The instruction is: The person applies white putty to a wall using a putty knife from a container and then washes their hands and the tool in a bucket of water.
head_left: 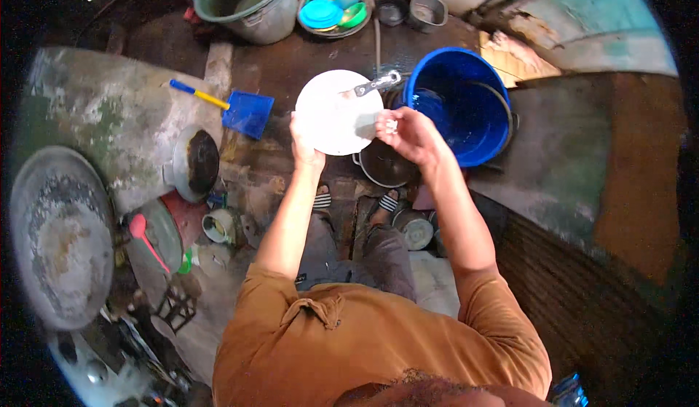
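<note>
My left hand (pixel 307 147) grips a round white plate (pixel 331 119) by its left edge, thumb on the rim. My right hand (pixel 409 136) is at the plate's right edge with its fingers curled in. A small white lumpy bit (pixel 392 126) shows at those fingers; its kind I cannot make out. Over the plate's upper right lies a dark and silver metal piece (pixel 377 84), shaped like a tap. Below the plate sits a pot (pixel 382 168), partly hidden by it. A large blue tub (pixel 466 127) with water stands just right of my right hand.
A grey bucket (pixel 266 25) and a basin (pixel 336 34) of coloured dishes stand at the far side. On the left are a blue dustpan (pixel 248 113), a blackened pan (pixel 198 161), a pink ladle (pixel 149 241) and a big metal tray (pixel 64 239). Raised ledges flank both sides.
</note>
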The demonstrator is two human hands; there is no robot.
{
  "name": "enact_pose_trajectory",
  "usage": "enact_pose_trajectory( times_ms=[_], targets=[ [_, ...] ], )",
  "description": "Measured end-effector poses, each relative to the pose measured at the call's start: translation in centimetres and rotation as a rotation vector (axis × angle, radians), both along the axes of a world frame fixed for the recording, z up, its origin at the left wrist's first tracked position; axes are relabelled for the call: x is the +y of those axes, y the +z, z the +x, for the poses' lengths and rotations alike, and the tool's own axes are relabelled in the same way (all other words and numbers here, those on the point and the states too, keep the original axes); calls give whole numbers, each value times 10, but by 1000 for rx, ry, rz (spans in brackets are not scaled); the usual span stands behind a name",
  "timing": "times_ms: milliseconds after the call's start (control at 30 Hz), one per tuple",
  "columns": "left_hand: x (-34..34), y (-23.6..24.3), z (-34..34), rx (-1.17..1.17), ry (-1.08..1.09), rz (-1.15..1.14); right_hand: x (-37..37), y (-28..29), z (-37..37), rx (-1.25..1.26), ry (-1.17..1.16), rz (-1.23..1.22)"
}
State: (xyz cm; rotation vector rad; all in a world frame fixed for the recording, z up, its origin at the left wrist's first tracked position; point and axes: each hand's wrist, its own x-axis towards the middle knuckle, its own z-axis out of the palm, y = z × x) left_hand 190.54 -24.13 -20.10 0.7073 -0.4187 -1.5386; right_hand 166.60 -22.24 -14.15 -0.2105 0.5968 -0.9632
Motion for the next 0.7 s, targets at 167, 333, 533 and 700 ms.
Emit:
enact_pose_trajectory(
  times_ms=[167,333,533,700],
  targets=[
    [16,44,12,-58,-33,70,27,86,66,324,-107,-6],
    [32,87,23,-15,-221,72,72,127,105,745,-255,-152],
    [64,97,12,-71,-379,-2,133,124,95,1156,-259,-409],
    [110,114,11,-79,-440,15,189,137,92,1065,-419,-370]
  ],
)
